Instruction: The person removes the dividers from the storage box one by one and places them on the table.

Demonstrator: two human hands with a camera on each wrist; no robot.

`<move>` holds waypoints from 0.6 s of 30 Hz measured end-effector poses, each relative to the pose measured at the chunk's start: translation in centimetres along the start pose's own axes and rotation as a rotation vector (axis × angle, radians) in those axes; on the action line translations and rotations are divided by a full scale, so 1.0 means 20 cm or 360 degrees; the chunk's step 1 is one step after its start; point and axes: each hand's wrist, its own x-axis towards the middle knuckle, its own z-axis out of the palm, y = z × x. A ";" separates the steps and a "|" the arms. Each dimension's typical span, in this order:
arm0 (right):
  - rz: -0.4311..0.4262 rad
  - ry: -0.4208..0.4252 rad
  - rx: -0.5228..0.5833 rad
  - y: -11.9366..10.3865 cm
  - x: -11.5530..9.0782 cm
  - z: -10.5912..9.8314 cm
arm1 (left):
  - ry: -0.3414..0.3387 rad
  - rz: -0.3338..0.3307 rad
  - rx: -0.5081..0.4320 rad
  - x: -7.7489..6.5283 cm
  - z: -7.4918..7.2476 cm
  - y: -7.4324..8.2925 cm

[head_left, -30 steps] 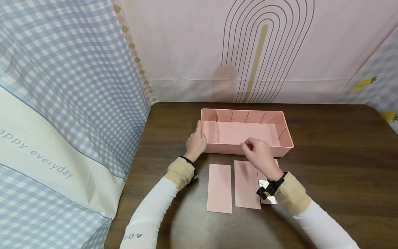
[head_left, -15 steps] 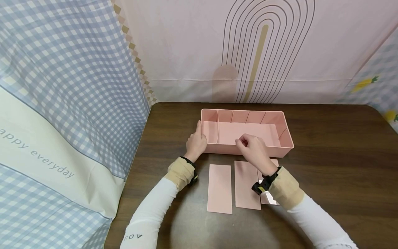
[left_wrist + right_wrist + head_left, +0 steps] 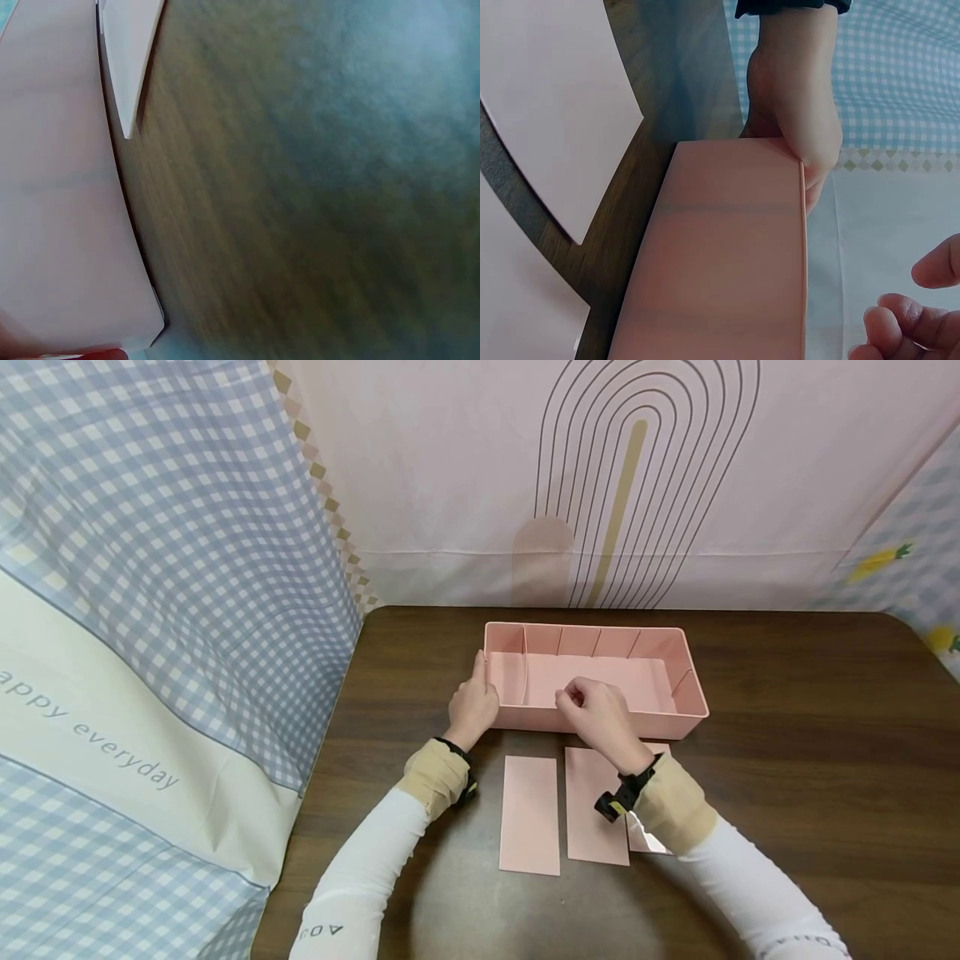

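Observation:
A pink rectangular box [image 3: 595, 722] stands lengthwise on the table, with one upright divider [image 3: 526, 665] near its left end. My left hand [image 3: 472, 703] lies against the box's left end, its index finger straight along the outside of the end wall. Its other fingers are mostly hidden. My right hand [image 3: 597, 714] hangs over the front rim, fingers loosely bent and holding nothing. In the right wrist view, its thumb [image 3: 939, 264] stands apart from the fingertips. Three flat pink panels lie before the box: a left panel [image 3: 529, 814], a middle panel [image 3: 588, 810], and a right panel [image 3: 660, 749] partly under my right arm.
The dark wooden table [image 3: 810, 727] extends to both sides of the box. Behind it hangs a pale cloth [image 3: 450, 485] with an arch pattern. A blue checked cloth [image 3: 217, 527] hangs along the left side.
My right hand has moved left and slightly away from me along the box's front rim. The left hand, box and panels have stayed in place.

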 end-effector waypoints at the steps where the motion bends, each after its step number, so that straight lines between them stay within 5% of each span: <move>1: 0.0000 -0.0004 -0.0001 0.00 0.00 0.00 | 0.0000 -0.0001 0.0000 0.00 0.00 0.00; 18: 0.0072 -0.0099 -0.0009 -0.01 0.05 0.07 | -0.0001 -0.0013 0.0017 0.00 0.00 0.00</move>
